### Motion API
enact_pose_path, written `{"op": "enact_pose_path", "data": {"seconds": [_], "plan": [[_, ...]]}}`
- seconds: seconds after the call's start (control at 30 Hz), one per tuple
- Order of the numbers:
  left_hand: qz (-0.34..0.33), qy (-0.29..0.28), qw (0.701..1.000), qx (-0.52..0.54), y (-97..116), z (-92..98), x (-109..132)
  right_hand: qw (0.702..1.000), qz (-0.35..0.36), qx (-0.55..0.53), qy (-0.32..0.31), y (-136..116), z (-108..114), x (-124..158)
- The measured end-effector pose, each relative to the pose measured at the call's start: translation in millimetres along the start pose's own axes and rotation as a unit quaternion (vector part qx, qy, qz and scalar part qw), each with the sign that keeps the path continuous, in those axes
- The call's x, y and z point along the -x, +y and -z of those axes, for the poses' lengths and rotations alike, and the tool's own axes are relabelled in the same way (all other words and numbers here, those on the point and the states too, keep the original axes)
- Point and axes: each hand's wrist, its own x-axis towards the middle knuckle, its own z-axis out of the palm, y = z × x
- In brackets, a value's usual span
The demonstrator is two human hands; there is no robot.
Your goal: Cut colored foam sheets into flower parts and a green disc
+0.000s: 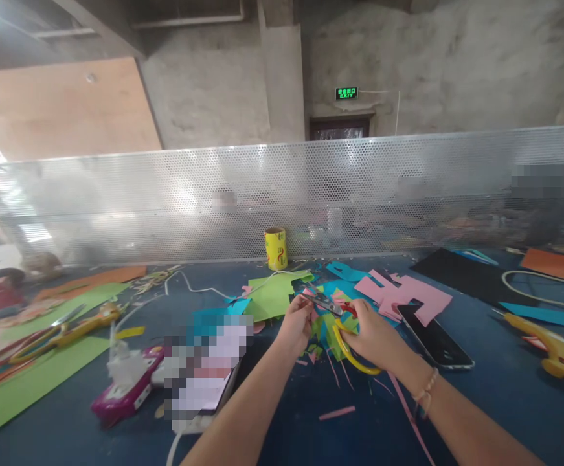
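Yellow-handled scissors (333,317) sit in the right hand (376,340), fingers curled shut through the yellow loops, blades pointing up and left toward the left hand (295,321); long axis runs lower right to upper left, handle end near the right palm, tip just beside the left fingers (304,304). Blades look parted slightly, hard to tell how far. Left hand pinches closed on a small paper scrap (309,294) at the blade tip, exact grip too small to read. Scissors hover just above a pile of coloured offcuts (327,327) on the blue tabletop (495,388). Outward from the scissors: green sheet (274,294) just left and behind, pink cut shape (408,294) right and behind, a dark phone (434,340) right, touching the pink shape's edge. Yellow tape roll (276,248) farther behind, near the perforated metal screen (311,188). Glue gun (551,343) well to the right. Second pair of scissors (63,327) well left on a large green sheet (24,382); magenta power strip (126,388) lower left.
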Motion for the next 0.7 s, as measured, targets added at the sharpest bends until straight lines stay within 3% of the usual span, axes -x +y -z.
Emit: {"op": "enact_pose_path", "data": {"seconds": [0.13,0.37,0.7], "plan": [[-0.009,0.006,1.0,-0.009,-0.5,-0.5,0.4,1.0,-0.009,0.014,0.009,1.1,-1.9,0.2],[-0.036,0.068,0.993,-0.086,-8.3,5.0,-5.0,1.0,0.002,-0.016,-0.006,1.0,-10.4,1.6],[-0.06,0.065,0.99,-0.109,-10.1,7.0,-5.2,0.999,-0.029,-0.009,-0.026,-8.0,-11.5,5.4]]}}
